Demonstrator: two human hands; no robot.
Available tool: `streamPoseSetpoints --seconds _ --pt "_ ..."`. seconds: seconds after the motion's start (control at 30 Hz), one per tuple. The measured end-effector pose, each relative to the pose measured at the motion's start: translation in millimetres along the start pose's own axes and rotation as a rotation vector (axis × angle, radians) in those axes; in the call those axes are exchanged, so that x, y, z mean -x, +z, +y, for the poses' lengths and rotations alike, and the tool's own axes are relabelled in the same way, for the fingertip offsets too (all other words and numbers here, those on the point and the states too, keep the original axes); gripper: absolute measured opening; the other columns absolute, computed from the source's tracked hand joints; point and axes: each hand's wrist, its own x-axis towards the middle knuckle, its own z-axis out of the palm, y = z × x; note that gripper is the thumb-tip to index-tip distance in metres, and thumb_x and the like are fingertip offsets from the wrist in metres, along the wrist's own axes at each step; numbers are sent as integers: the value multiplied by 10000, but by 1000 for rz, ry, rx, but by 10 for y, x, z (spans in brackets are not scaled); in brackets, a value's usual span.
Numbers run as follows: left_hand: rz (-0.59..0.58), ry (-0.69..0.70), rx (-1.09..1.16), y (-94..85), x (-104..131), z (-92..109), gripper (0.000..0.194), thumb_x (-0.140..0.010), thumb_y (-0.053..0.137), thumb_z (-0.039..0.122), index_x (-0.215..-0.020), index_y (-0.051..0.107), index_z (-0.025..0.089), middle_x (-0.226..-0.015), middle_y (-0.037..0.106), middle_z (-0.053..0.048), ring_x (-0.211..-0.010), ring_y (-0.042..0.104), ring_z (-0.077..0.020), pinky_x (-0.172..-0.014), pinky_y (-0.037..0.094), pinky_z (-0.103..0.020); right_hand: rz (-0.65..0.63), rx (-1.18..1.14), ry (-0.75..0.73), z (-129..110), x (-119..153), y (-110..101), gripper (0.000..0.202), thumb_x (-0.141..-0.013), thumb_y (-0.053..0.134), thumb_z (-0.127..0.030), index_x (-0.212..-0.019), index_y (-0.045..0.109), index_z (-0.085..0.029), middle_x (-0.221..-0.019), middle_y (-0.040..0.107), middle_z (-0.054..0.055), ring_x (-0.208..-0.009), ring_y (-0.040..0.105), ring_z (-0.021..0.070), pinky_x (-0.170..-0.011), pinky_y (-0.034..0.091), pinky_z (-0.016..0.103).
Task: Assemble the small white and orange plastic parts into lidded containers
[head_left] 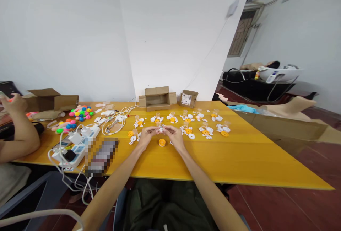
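My left hand (148,134) and my right hand (173,134) meet above the yellow table, fingertips pinched on a small white piece (161,130) between them. Its exact shape is too small to tell. Just below the hands sits a round orange part (162,142) on the tabletop. Groups of small white pieces, orange rings and clear cups lie around and behind my hands. Among them are a white ring (191,136) and an orange ring (225,134) to the right, and another orange ring (130,134) to the left.
An open cardboard box (157,99) and a smaller box (188,99) stand at the table's back edge. On the left are a power strip (80,147) with cables, a pixelated phone (102,156), colourful balls (81,113) and another person's arm (22,131).
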Motion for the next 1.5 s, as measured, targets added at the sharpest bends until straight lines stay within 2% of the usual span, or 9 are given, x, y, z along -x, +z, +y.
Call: streamPoseSetpoints --seconds 0.23,0.67,1.07,1.27,1.5 --pt "14 33 -29 5 -1 18 246 -592 881 371 -763 806 211 -765 789 -48 -792 724 -231 -876 568 -392 -9 16 -27 -37 17 15 228 -661 781 -447 -743 778 -235 -806 789 45 -712 719 224 -705 608 362" --pt "-5 72 -63 -8 -10 5 224 -632 855 356 -798 817 210 -865 802 -66 -798 723 -227 -850 582 -392 -8 46 -36 -37 10 10 211 -659 779 -441 -729 787 -242 -807 790 48 -727 723 238 -721 609 388" --pt "-18 72 -65 1 7 48 207 -628 859 341 -786 816 213 -825 800 -57 -797 731 -237 -864 587 -410 -2 48 -55 -50 23 13 199 -673 765 -430 -741 799 -246 -781 784 50 -726 724 246 -707 615 393" --pt "-26 81 -66 8 12 60 213 -619 873 345 -778 817 215 -854 801 -64 -888 733 -261 -903 574 -409 -11 113 -51 -51 13 4 236 -695 737 -460 -738 800 -237 -692 760 36 -599 676 214 -603 588 352" --pt "-28 79 -61 10 10 50 212 -610 873 330 -773 815 206 -869 804 -68 -891 738 -263 -918 569 -420 3 201 -108 -33 11 11 206 -728 692 -421 -707 787 -239 -677 754 33 -581 659 208 -580 548 327"
